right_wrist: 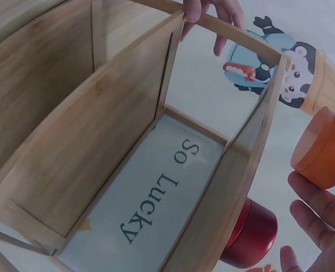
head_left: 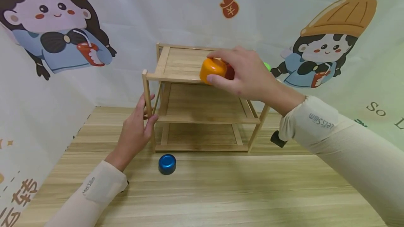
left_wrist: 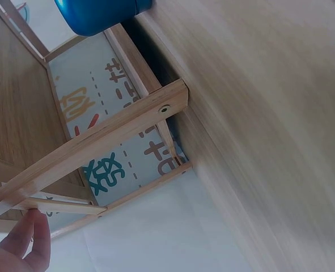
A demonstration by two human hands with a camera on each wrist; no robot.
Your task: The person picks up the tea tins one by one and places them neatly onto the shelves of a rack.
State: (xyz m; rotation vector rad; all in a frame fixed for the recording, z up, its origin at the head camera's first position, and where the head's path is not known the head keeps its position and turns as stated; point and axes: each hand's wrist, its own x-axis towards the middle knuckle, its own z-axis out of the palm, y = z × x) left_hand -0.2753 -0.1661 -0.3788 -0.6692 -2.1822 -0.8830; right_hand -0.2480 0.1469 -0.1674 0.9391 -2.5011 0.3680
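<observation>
My right hand pinches a small orange round canister between thumb and fingers, over the front of the top shelf of a three-tier wooden rack. A red canister stands on that top shelf, mostly hidden behind the hand in the head view. Part of a bright green thing shows past my right wrist. My left hand holds the rack's left front post, thumb in front and fingers behind. A blue canister sits on the table before the rack's left front corner.
The rack stands on a wood-grain table, its lower two shelves bare. Behind it hangs a pale cloth backdrop printed with cartoon figures, and the cloth also runs along the left side.
</observation>
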